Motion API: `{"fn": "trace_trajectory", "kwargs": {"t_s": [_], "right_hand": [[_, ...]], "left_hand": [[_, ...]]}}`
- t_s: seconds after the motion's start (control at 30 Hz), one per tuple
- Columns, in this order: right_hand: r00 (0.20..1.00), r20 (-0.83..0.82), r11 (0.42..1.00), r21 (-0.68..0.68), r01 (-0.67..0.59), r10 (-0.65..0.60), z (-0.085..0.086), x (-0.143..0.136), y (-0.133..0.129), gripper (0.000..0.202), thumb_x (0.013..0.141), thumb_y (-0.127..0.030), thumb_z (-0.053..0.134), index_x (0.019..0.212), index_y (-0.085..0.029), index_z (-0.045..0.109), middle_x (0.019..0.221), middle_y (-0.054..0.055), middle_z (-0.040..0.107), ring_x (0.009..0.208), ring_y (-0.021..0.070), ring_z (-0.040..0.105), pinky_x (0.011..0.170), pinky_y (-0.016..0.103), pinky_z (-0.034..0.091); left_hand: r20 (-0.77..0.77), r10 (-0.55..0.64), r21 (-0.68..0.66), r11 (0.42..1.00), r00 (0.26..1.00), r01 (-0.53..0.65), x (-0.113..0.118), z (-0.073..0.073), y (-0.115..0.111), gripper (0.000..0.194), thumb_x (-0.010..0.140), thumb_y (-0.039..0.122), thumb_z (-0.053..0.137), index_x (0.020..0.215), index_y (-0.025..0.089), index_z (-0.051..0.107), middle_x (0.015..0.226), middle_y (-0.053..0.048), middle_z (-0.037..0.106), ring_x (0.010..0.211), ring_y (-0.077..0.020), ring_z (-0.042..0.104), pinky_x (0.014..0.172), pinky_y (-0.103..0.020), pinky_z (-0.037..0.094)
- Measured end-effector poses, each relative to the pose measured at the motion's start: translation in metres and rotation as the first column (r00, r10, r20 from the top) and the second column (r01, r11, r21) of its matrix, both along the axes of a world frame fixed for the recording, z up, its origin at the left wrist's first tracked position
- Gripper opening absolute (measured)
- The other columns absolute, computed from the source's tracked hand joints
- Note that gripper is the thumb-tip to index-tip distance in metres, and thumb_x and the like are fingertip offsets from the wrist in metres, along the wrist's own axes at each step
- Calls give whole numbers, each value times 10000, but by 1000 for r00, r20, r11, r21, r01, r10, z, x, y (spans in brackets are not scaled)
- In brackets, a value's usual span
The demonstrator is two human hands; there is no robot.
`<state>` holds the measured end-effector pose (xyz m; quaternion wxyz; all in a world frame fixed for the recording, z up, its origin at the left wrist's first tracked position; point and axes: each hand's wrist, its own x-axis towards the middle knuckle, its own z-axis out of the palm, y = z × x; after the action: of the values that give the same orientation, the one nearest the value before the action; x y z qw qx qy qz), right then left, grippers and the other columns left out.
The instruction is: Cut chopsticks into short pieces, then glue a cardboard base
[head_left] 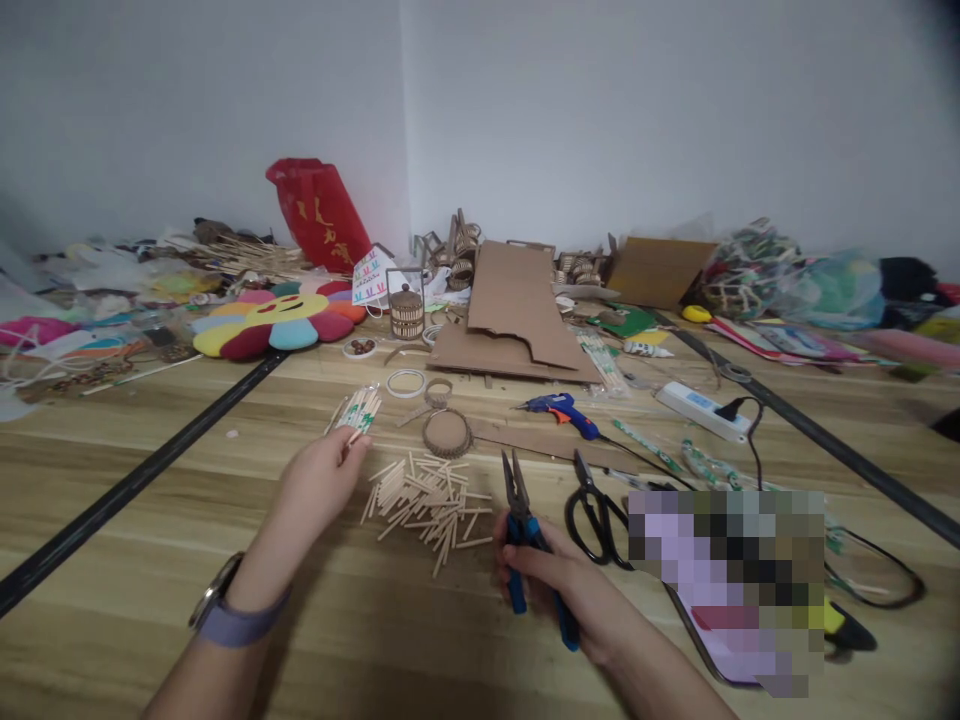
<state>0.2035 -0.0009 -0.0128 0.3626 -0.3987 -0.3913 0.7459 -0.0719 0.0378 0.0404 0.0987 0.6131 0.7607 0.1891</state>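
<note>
- Head view: the left hand [319, 478], left of centre in the frame, has thumb and fingers closed on the lower end of a bundle [361, 408] of wrapped sticks.
- The bundle juts up and away from those fingertips, above the table [97, 660]; whether it touches the wood is hard to tell.
- The right hand [559, 570], lower centre-right, is wrapped around the blue handles of the pliers [519, 505], whose jaws point toward the top of the frame, tips slightly parted.
- A loose pile [427, 497] of short sticks lies at the centre, between the hands: just right of the left hand, just left of the pliers.
- Just above the pile sits a brown ring [448, 452], with a smaller ring [438, 395] above it and a white roll [406, 393] to the left.
- The scissors [592, 490] lie just right of the pliers, the blue glue gun [562, 412] above them.
- At upper centre lies cardboard [517, 290]; a small lidded basket [406, 315] stands to its left.
- A watch [217, 590] circles the left wrist, lower left.
</note>
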Motion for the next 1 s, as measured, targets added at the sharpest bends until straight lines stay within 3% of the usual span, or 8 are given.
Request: {"fn": "trace_trajectory", "kwargs": {"t_s": [0.07,0.13,0.33,0.5,0.6,0.73,0.87,1.0], "right_hand": [[999,39,1000,21,-10,9,1,0,0,270,688,-326,760,849,-179,601,662,-28,570,619,128,533,575,241,391],[999,52,1000,22,-12,11,2,0,0,276,684,-338,756,847,-180,597,653,-30,567,610,128,529,567,239,387],[996,66,997,44,64,-67,3,3,3,301,657,-337,769,863,-178,620,654,-27,566,616,132,533,569,240,401],[983,45,983,57,174,-176,1,9,12,347,622,-391,809,815,-184,607,596,-41,540,561,126,513,550,242,400],[962,48,953,158,260,-270,2,12,18,391,627,-471,816,775,-188,591,552,-53,501,531,119,475,527,238,374],[927,54,904,247,348,-371,5,16,22,437,630,-522,813,817,-199,586,594,-42,527,562,126,480,521,231,368],[905,57,887,236,398,-421,6,17,23,435,618,-506,820,812,-204,575,620,-42,533,575,128,485,509,221,363],[884,56,863,255,436,-464,1,17,26,431,611,-498,828,822,-197,603,686,-24,585,595,123,495,522,223,370]], "left_hand": [[-210,92,-99,988,973,-115,-7,-3,5,399,907,388,368,988,153,680,910,-172,731,816,-322,668,603,-333,415],[-324,92,-229,958,942,-172,-12,-10,11,422,893,407,389,964,137,706,949,-218,730,865,-368,679,602,-352,430],[-351,78,-282,941,933,-185,-21,-27,23,365,846,296,430,920,107,733,907,-246,735,854,-372,699,606,-357,464],[-380,125,-215,952,917,-219,-12,-12,18,506,932,298,241,969,74,693,913,-268,722,873,-392,697,612,-383,462],[-377,86,-167,973,922,-159,10,0,7,494,961,312,191,1093,81,607,904,-232,728,850,-364,698,611,-366,443],[-277,-175,-122,982,945,146,50,3,-9,354,987,312,221,1011,159,539,777,-114,716,740,-272,692,565,-295,384],[-205,-314,-141,947,927,290,80,-13,-18,253,992,308,268,926,202,488,724,-68,688,724,-249,681,541,-275,332],[-90,-428,-122,901,899,417,95,-35,-27,240,996,316,279,917,209,479,736,-59,681,739,-240,674,584,-281,353]]}}
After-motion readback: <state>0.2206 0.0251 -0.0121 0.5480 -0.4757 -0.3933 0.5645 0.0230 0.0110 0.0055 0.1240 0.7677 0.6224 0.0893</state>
